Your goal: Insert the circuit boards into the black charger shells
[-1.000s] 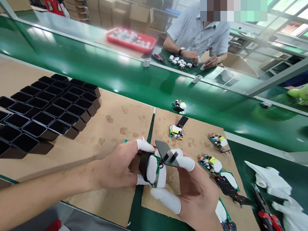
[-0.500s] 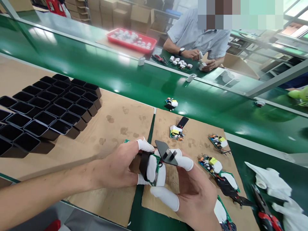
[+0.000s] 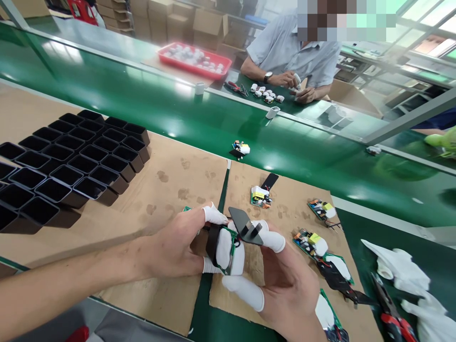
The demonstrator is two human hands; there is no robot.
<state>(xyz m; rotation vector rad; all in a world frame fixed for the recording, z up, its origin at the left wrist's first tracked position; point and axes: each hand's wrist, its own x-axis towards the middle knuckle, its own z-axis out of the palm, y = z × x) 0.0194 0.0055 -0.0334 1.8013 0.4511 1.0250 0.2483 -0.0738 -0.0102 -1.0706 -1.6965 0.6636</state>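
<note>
My left hand [image 3: 174,242] is closed around a black plastic housing [image 3: 213,244], held sideways with its open end to the right. Partly inside that opening is a green circuit board [image 3: 233,249] covered by thick white pads. On the board's right, the white-cotted thumb and fingers of my right hand [image 3: 281,275] pinch the assembly. A black end plate [image 3: 244,225] with two metal plug prongs tilts up from the board beside my right fingertips. The far side of the board is hidden.
Rows of black housings [image 3: 81,156] stand at left on cardboard [image 3: 171,171]. Several circuit boards [image 3: 261,195] lie at right, near red-handled pliers [image 3: 388,304] and white cloths [image 3: 399,266]. Across the green belt [image 3: 171,123], a co-worker [image 3: 292,52] handles white parts beside a red tray [image 3: 194,59].
On the green belt, the circuit board and white pieces have shifted left. The co-worker's hands and head have moved slightly. My hands and the parts in them hold nearly the same pose.
</note>
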